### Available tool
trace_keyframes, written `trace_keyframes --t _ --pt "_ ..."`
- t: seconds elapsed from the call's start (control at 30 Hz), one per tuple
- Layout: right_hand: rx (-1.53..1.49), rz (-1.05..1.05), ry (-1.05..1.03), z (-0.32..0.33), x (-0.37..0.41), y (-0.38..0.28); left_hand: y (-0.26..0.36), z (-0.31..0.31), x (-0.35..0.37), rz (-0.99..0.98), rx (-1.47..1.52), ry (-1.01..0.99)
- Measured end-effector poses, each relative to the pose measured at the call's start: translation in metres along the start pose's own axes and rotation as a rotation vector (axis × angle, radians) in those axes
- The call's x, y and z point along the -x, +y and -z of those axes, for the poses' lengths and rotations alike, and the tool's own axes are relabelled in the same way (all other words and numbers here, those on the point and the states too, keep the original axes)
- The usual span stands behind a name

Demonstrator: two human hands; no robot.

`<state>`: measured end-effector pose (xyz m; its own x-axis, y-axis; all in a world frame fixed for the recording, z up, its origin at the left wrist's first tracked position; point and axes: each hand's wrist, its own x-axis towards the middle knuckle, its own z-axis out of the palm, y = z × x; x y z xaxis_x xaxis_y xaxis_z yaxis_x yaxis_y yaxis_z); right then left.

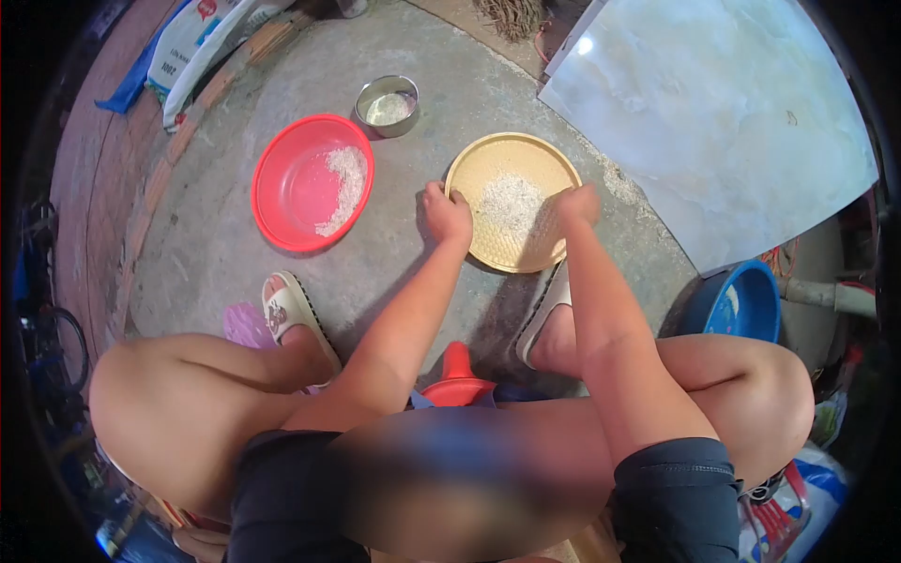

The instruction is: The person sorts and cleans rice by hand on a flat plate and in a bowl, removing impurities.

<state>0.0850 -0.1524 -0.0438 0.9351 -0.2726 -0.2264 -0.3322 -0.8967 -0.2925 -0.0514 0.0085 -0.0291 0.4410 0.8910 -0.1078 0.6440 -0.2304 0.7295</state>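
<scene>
A round yellow winnowing tray (483,242) with a woven-looking bottom is held out in front of me. Pale grains (511,199), probably rice, lie spread over its middle. My left hand (449,214) is closed on the tray's left rim, and my right hand (577,205) is closed on the right rim, with some of its fingers hidden. To the left stands a red basin (286,199) with a strip of similar pale grains (347,183) along its right side. Just behind the basin is a round metal container (405,125) with some pale contents at the bottom.
A glossy marble-patterned sheet (713,113) covers the far right. Below it stands a blue basin (765,300). A printed white sack (192,47) lies far left. A pink plastic bag (242,322) is beside my left slipper (302,305). A red object (457,366) sits between my legs.
</scene>
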Motion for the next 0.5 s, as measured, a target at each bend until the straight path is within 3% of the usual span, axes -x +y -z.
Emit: trace_keyframes --t 0.07,0.13,0.2,0.23,0.3,0.43,0.5 --pt "-0.022 -0.064 0.037 -0.001 0.013 -0.006 -0.011 0.002 -0.015 -0.037 -0.028 0.001" --pt "-0.116 0.066 -0.036 -0.011 0.028 -0.016 -0.023 0.016 -0.037 -0.049 -0.084 0.011" --pt "-0.14 0.27 -0.044 -0.021 0.049 -0.027 -0.057 0.023 -0.069 -0.205 -0.042 0.146" --pt "-0.146 0.263 -0.045 -0.022 0.056 -0.032 -0.062 0.033 -0.078 -0.212 -0.047 0.143" --pt "-0.111 0.405 -0.221 -0.02 0.066 -0.042 -0.067 0.05 -0.091 -0.058 -0.06 0.019" --pt "-0.156 0.385 -0.197 -0.016 0.04 -0.035 -0.069 0.032 -0.079 -0.103 -0.149 0.1" --pt "-0.172 0.296 -0.054 -0.01 0.022 -0.023 -0.055 0.011 -0.054 -0.172 -0.172 0.071"
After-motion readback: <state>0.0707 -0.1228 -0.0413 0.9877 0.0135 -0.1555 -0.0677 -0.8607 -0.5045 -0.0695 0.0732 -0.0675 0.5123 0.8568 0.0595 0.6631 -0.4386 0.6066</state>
